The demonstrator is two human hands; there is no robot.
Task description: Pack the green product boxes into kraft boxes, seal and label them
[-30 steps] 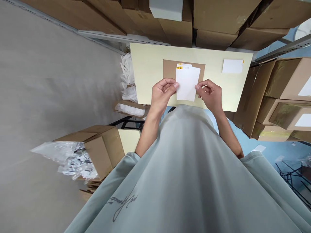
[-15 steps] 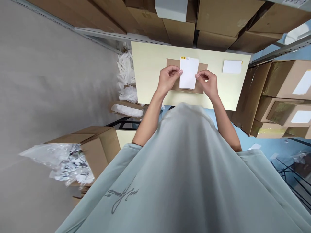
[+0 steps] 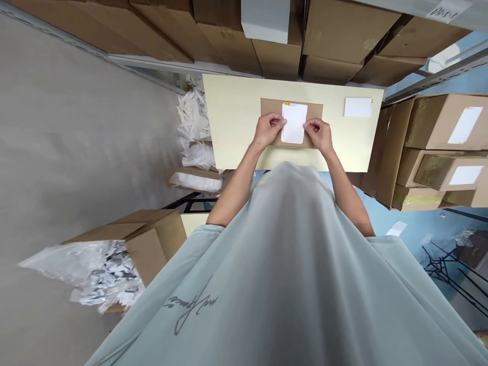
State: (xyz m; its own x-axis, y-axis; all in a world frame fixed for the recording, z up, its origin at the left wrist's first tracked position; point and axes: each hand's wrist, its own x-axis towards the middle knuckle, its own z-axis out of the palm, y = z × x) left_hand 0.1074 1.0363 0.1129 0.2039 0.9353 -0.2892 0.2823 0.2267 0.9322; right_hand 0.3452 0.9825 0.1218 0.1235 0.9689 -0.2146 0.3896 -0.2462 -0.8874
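A white card-sized sheet (image 3: pixel 294 124) with a small yellow mark at its top left lies over a flat brown cardboard piece (image 3: pixel 314 111) on the pale yellow tabletop (image 3: pixel 236 101). By its left edge, my left hand (image 3: pixel 270 127) pinches the sheet between thumb and index finger. My right hand (image 3: pixel 318 133) pinches the right edge in the same way. Whether the sheet is one layer or a thin stack, I cannot tell. Further right on the tabletop rests a second white sheet (image 3: pixel 357 107), turned sideways, with a yellow mark at its right end.
Cardboard boxes (image 3: pixel 343 35) fill the shelf behind the tabletop. More boxes (image 3: pixel 438 127) are stacked at the right. On the left are white packing scraps (image 3: pixel 192 114) and an open carton (image 3: pixel 152 249) with crumpled plastic and paper.
Both hands have come slightly closer together and lower with the white sheet, which now sits flatter and more squarely over the cardboard. The camera view has shifted a little.
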